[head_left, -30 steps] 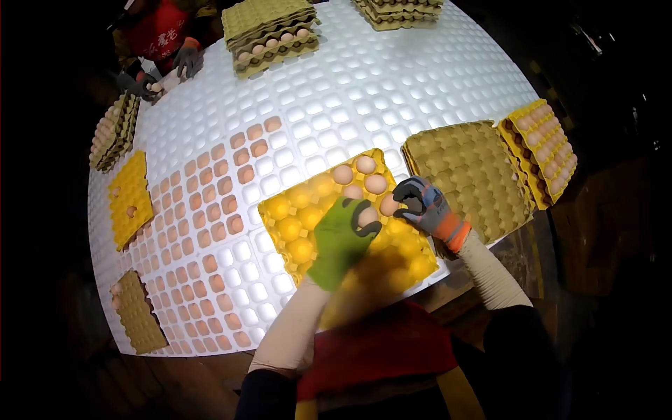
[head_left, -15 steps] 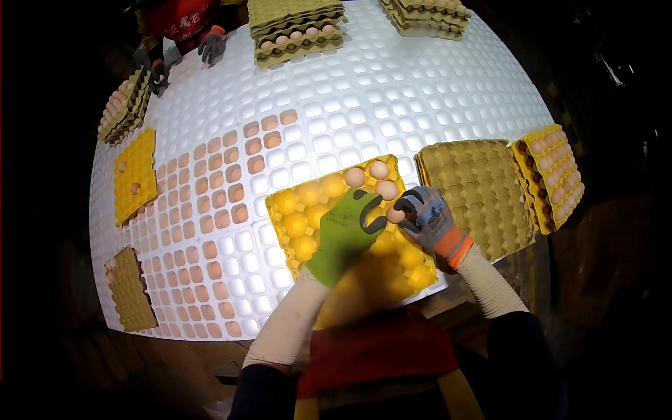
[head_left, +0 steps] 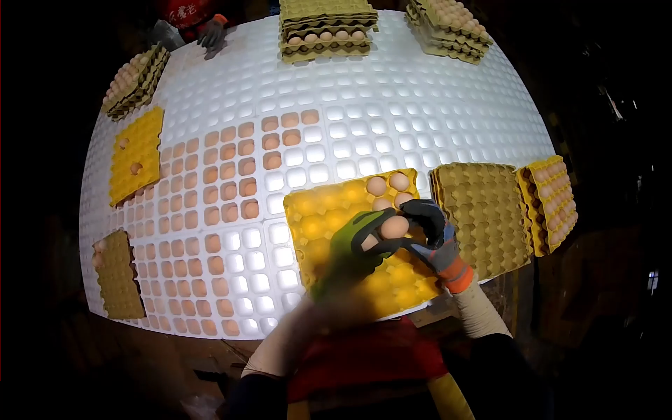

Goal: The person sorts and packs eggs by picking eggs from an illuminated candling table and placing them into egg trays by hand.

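A yellow egg tray [head_left: 322, 210] lies at the front of the white table, with a few eggs [head_left: 376, 185] in its back right corner. Over this tray my left hand [head_left: 357, 245], in a green glove with dark fingertips, is closed around an egg low in its palm. A second egg [head_left: 394, 227] sits between the fingertips of both hands. My right hand [head_left: 435, 241], in a grey glove with an orange cuff, curls its fingers against that egg from the right.
White moulded cells [head_left: 364, 126] cover the table, many at left holding eggs [head_left: 227, 170]. Grey-green trays [head_left: 479, 217] and a yellow egg stack [head_left: 549, 203] stand right. More stacks [head_left: 327, 31] are at the back. A co-worker's gloved hand [head_left: 211, 35] rests at the back left.
The view has shifted, so the table sits differently in frame. My hands have come together around an egg above the tray, and an egg now shows in my left palm.
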`<state>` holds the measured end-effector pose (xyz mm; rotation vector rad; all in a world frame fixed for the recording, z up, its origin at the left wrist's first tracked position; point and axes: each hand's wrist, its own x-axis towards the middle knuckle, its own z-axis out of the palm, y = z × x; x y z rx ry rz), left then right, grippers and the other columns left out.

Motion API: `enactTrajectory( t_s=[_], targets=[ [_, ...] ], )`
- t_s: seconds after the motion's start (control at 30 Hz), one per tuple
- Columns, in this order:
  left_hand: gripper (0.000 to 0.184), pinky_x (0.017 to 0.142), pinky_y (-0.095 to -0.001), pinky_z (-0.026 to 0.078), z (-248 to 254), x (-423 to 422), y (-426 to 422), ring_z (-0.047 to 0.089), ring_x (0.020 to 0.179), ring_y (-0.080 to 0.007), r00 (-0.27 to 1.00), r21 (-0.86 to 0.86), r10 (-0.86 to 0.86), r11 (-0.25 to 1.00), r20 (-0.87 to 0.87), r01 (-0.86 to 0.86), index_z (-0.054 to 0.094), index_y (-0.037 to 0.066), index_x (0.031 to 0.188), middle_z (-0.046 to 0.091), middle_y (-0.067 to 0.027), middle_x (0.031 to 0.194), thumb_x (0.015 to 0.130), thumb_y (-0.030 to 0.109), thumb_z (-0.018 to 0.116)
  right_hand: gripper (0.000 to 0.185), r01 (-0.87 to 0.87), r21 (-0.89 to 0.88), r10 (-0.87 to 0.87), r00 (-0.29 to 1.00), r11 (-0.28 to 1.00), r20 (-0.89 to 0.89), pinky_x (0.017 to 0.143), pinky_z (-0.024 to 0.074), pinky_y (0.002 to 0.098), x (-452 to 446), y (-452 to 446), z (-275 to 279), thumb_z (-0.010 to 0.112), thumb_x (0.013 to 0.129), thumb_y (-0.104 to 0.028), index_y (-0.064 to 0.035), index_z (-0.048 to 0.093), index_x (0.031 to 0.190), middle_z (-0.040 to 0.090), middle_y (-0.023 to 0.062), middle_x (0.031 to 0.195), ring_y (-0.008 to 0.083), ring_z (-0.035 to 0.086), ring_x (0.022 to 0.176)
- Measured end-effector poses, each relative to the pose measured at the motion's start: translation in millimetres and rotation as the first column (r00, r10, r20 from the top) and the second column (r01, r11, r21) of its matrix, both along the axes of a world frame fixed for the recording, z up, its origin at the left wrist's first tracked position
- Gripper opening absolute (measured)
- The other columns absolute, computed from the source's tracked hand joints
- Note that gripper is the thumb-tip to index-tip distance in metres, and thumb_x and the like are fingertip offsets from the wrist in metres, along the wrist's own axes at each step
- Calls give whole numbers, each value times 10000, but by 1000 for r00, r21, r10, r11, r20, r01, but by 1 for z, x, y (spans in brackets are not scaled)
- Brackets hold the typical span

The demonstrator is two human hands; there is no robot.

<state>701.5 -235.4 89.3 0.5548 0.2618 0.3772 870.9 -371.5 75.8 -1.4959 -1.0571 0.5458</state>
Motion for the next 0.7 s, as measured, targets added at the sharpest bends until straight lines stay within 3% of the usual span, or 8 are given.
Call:
enactTrajectory(
  t_s=[0.03, 0.07, 0.2, 0.37, 0.53, 0.6, 0.63, 0.7],
  targets=[
    [383, 994, -306, 528, -11, -6, 7, 646, 1211, -210, 979, 638, 174, 767, -111, -63, 632, 75, 1352, 676, -101, 1282, 974, 45, 682, 565, 18, -22, -19, 1000, 1000, -18, 968, 549, 349, -4, 2, 2, 817, 811, 36, -30, 607, 1331, 656, 97, 1234, 211, 662, 1124],
    [398, 921, -318, 564, -18, -13, 11, 700, 1102, -236, 927, 982, 364, 188, -88, 20, 650, 56, 1317, 708, -124, 1209, 930, 58, 741, 567, 90, -76, -82, 992, 993, 100, 943, 556, 370, 3, 3, 3, 797, 800, 39, -68, 616, 1327, 648, 103, 1239, 269, 674, 1109],
    [467, 807, -357, 583, -20, -55, 14, 717, 917, -259, 817, 920, 473, 356, -329, 165, 658, 44, 1263, 728, -127, 1126, 833, 99, 832, 575, 297, -276, -4, 689, 914, 725, 939, 517, 459, 34, -5, -23, 811, 768, -101, -164, 651, 1317, 639, 104, 1161, 341, 610, 1102],
    [456, 844, -387, 583, -35, -71, 13, 708, 994, -260, 846, 964, 462, 146, -265, 222, 672, 116, 1241, 715, -51, 1132, 822, 200, 830, 472, 412, -584, 317, 553, 699, 770, 956, 506, 458, 40, 23, -9, 809, 804, -239, -162, 681, 1251, 639, 106, 1147, 337, 609, 1102],
    [425, 812, -407, 569, -6, -66, 11, 679, 1015, -293, 878, 883, 311, -184, -364, 431, 667, 142, 1246, 659, -63, 1182, 852, 272, 759, 419, 313, -364, 69, 668, 877, 741, 941, 515, 445, 53, 1, -29, 840, 779, -239, -140, 709, 1164, 643, 116, 1144, 335, 619, 1096],
    [372, 802, -414, 567, -7, -48, 19, 674, 987, -296, 879, 911, 368, -158, -303, 381, 669, 133, 1215, 648, -65, 1158, 869, 253, 734, 338, 212, -308, -130, 955, 928, 265, 902, 539, 396, 55, -11, -28, 820, 830, -179, -99, 713, 1140, 646, 96, 1156, 280, 652, 1074],
    [320, 793, -421, 564, -9, -36, 24, 669, 960, -300, 873, 935, 417, -129, -252, 331, 670, 125, 1185, 636, -67, 1134, 886, 234, 709, 338, 219, -306, -136, 953, 927, 269, 902, 539, 396, 50, -16, -26, 820, 830, -179, -99, 713, 1140, 646, 96, 1156, 280, 652, 1074],
    [280, 781, -430, 561, -12, 5, 41, 667, 941, -297, 910, 974, 386, -99, -151, 203, 673, 135, 1166, 624, -68, 1108, 899, 221, 687, 466, 101, -172, -160, 914, 980, -373, 945, 548, 366, 39, -21, -13, 814, 855, -115, -64, 630, 1280, 634, 95, 1251, 227, 650, 1100]
  ],
)
